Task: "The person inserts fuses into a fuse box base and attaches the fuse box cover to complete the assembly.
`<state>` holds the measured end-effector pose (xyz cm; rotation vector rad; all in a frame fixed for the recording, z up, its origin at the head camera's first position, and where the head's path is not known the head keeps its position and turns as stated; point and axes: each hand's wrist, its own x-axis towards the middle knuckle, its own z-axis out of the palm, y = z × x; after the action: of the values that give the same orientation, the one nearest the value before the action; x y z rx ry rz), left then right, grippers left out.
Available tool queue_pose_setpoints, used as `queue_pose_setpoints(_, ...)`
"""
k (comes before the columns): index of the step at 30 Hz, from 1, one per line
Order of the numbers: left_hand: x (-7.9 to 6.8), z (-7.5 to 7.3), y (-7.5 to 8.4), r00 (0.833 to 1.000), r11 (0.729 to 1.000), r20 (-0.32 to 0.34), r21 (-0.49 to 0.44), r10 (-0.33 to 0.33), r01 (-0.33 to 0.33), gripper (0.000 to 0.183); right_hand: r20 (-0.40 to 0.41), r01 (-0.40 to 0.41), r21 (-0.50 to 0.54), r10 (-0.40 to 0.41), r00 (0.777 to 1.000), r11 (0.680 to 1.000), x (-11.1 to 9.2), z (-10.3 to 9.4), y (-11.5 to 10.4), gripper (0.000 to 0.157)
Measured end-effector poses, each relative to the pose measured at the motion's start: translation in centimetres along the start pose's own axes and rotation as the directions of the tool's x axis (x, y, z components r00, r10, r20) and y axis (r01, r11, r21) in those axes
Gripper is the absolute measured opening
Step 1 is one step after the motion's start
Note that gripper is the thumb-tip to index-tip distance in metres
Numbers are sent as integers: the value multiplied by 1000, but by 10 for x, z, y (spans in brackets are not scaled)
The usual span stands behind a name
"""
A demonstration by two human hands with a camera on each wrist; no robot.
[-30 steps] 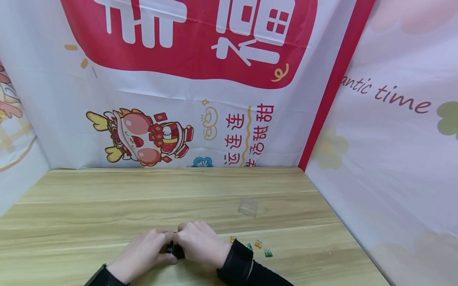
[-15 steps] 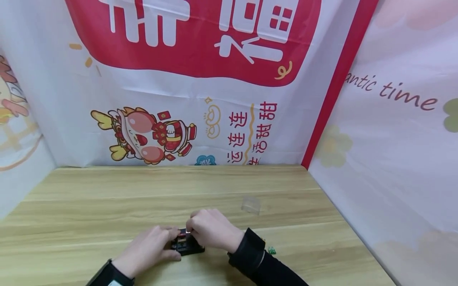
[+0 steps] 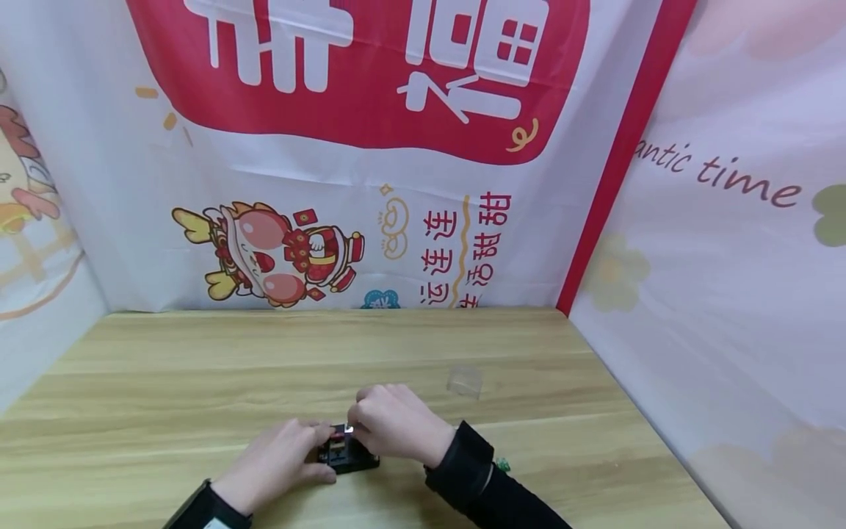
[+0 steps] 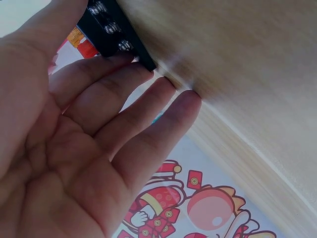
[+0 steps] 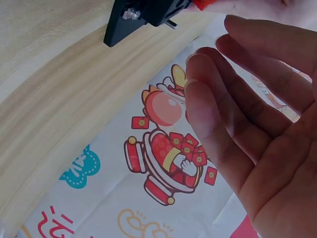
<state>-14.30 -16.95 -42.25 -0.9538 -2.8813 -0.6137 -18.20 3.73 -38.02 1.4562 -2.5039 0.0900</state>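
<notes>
A small black fuse box (image 3: 353, 461) sits on the table in front of me, screw terminals along its side in the left wrist view. My left hand (image 3: 274, 461) grips its left end, fingers on the far side and thumb at the near side. My right hand (image 3: 396, 422) bends over the box's right part, its fingertips down at the far edge. An orange fuse (image 4: 75, 37) and a red fuse (image 4: 87, 48) show in the box. Whether the right fingertips pinch a fuse, I cannot tell; the hand's back hides them in the head view.
A clear plastic cover (image 3: 465, 381) lies farther back on the right. Beside the right sleeve (image 3: 459, 463) a loose green fuse (image 3: 503, 464) peeks out. A printed cloth (image 3: 370, 169) hangs along the table's back edge (image 3: 330, 311), and another on the right.
The right hand has shifted right, apart from the left hand, uncovering the middle of the fuse box. Its sleeve now hides most of the loose fuses. The last half second shows hardly any movement.
</notes>
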Motion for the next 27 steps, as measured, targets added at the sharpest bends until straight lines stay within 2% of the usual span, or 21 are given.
queue_pose_setpoints(4,-3,1,-2,1000,1000,-1,-5,3,-3,26,4,3,-7,-3,1000,1000,0,-1,-2,11)
queue_pose_setpoints(9,-4,1,-4,1000,1000,-19,17,4,-4,27,-21,23,-65,-25,999,998,2,-2,-3,16)
queue_pose_setpoints(16,-2,1,-2,1000,999,-10,29,-15,15,36,-46,3,-111,-8,999,994,-9,-10,3,10)
queue_pose_setpoints(23,-2,1,-1,999,999,-18,41,-30,31,41,-37,-14,-24,13,999,1000,-27,-16,20,5)
queue_pose_setpoints(27,-3,1,0,999,998,-32,52,-27,28,43,-15,-63,24,63,998,998,-39,-16,32,5)
